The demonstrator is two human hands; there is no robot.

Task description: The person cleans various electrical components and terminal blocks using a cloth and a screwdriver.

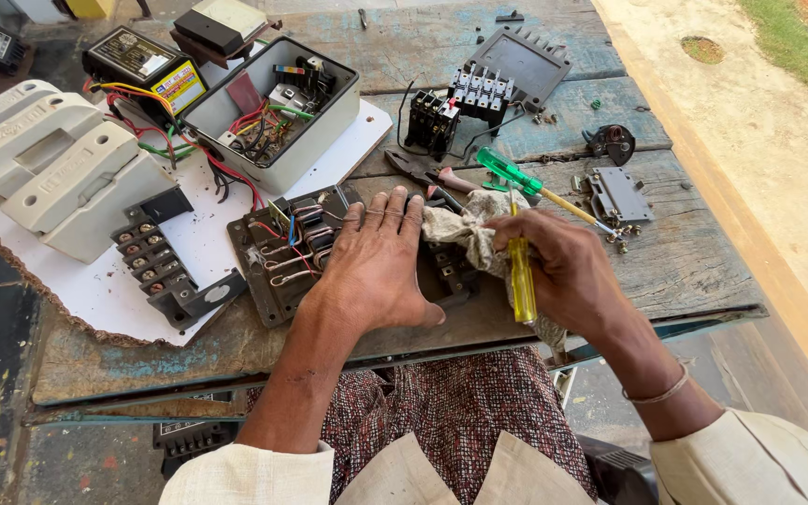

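The left hand (376, 262) lies flat, palm down and fingers spread, pressing on a dark metal plate (278, 266) that carries coils, springs and small red and blue wires. It grasps nothing; it only rests on the plate. The right hand (563, 266) is clenched around two things at once: a yellow-handled screwdriver (521, 281), held upright with its handle pointing down toward the person, and a crumpled grey rag (465, 224) that bunches out toward the plate's right end.

The plate sits on a worn wooden table (694, 262) with flaking blue paint, near the table's front edge. Just behind the plate's right end lie pliers (423, 171) with pink grips, and a green-handled screwdriver (516, 176) lies slanted beside them, its tip reaching a small grey metal bracket (617, 196). Behind the plate stands an open grey box (273, 112) full of coloured wires, on a white sheet (95, 290). Left of the plate, on that sheet, lie a black terminal strip (151, 257) and a large white fuse housing (53, 164). Farther back from the plate are black contactor blocks (479, 93).
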